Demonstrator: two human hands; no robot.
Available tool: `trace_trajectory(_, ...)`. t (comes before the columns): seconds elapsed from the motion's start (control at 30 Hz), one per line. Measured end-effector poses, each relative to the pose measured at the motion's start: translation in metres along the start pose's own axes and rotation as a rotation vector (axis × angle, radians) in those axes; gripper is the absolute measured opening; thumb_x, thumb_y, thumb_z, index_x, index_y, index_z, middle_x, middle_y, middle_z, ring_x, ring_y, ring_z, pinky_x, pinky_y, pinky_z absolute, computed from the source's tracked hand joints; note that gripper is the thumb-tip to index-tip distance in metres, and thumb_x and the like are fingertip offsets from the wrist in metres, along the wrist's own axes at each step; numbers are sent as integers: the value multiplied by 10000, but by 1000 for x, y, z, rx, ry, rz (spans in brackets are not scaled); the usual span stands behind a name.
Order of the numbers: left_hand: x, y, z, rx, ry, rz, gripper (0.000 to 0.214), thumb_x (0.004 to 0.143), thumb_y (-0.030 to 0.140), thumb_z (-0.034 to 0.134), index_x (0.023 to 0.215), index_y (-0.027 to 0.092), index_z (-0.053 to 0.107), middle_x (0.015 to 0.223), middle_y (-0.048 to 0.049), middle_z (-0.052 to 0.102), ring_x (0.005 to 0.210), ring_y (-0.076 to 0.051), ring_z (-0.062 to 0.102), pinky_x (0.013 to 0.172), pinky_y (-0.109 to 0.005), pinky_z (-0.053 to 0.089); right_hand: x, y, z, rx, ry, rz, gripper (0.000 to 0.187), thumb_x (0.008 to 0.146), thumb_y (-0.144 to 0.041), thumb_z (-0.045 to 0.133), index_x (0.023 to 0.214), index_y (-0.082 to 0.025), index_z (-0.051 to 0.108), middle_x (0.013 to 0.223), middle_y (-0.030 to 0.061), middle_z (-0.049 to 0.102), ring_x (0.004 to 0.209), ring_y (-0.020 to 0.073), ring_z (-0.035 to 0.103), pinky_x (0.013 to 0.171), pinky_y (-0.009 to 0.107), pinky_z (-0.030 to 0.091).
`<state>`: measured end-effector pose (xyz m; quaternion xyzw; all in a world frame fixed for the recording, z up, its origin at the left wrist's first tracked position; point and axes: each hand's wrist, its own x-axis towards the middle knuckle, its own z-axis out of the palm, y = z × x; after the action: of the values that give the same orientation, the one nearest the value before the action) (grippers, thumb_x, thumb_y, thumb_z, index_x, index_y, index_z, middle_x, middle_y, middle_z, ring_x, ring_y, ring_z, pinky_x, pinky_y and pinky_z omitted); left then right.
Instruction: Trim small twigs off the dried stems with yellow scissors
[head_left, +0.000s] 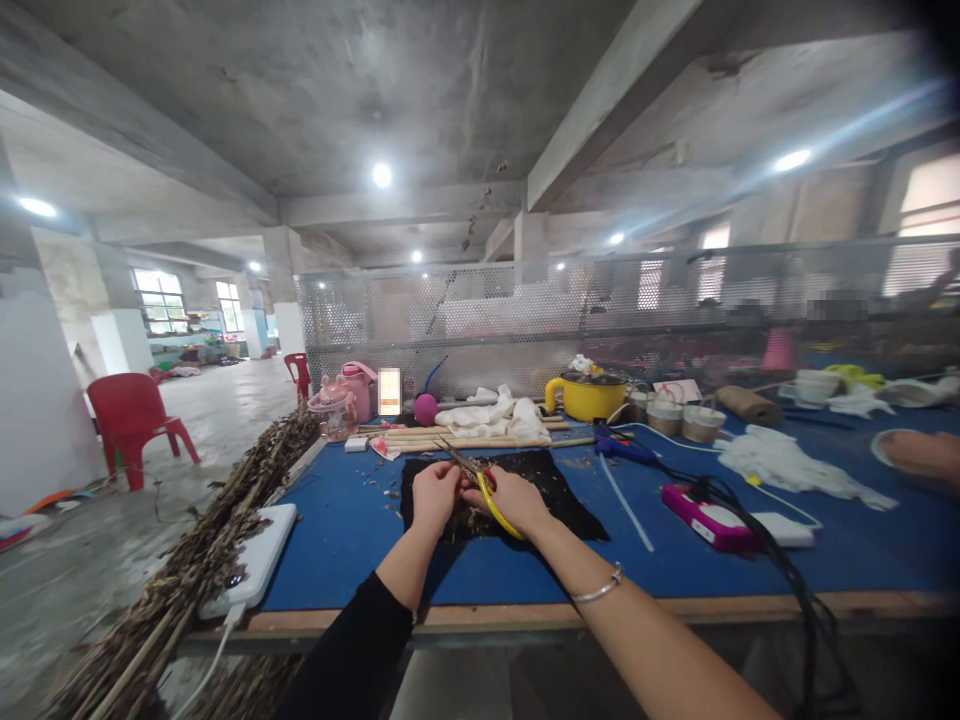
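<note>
Fingers of the right hand (523, 501) hold scissors (495, 511), blades (463, 460) pointing away from the person; whether the left hand (435, 496) grips anything, I cannot tell. Cloth (579, 505) beneath, on the desk (337, 545), probably catches scraps (466, 524).

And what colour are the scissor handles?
The handles are yellow and red, seen in the head view.

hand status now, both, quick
Left hand: fingers curled in over the black cloth; can't tell whether it grips anything.
Right hand: closed, holding yellow-handled scissors.
</note>
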<state>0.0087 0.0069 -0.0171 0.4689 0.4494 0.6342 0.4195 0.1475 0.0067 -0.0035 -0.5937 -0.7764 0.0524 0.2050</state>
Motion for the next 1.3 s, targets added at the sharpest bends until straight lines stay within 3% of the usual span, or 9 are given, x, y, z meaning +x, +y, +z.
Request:
trace_trajectory(0.27, -2, 1, 0, 75, 8, 25, 136, 636, 202, 557, 695, 109, 636, 575, -38, 621, 478, -92, 526, 457, -180, 406, 0, 1, 6, -15, 34, -17, 525, 665, -620, 503, 947, -178, 491, 902, 87, 624, 878, 258, 586, 671, 283, 384)
trace_trajectory(0.6, -12, 15, 7, -40, -21, 9, 126, 617, 184, 569, 684, 99, 632, 556, -29, 612, 463, -85, 514, 443, -170, 389, 0, 2, 5, 34, 59, -48, 521, 663, -614, 509, 938, -172, 483, 924, 93, 610, 886, 254, 579, 651, 269, 375)
trace_trajectory(0.8, -7, 7, 5, -74, -40, 29, 149, 616, 214, 576, 701, 105, 632, 589, -36, 622, 518, -113, 549, 485, -198, 427, 1, 1, 5, 51, 15, -35, 556, 681, -660, 454, 950, -175, 490, 871, 104, 629, 843, 255, 596, 637, 277, 375)
trace_trajectory(1.3, -2, -3, -1, 157, -15, 87, 176, 658, 270, 560, 678, 120, 651, 597, -47, 642, 535, -126, 571, 486, -194, 427, -3, -2, -2, 45, -18, 1, 559, 659, -693, 446, 912, -210, 566, 881, 96, 640, 839, 255, 598, 648, 285, 393)
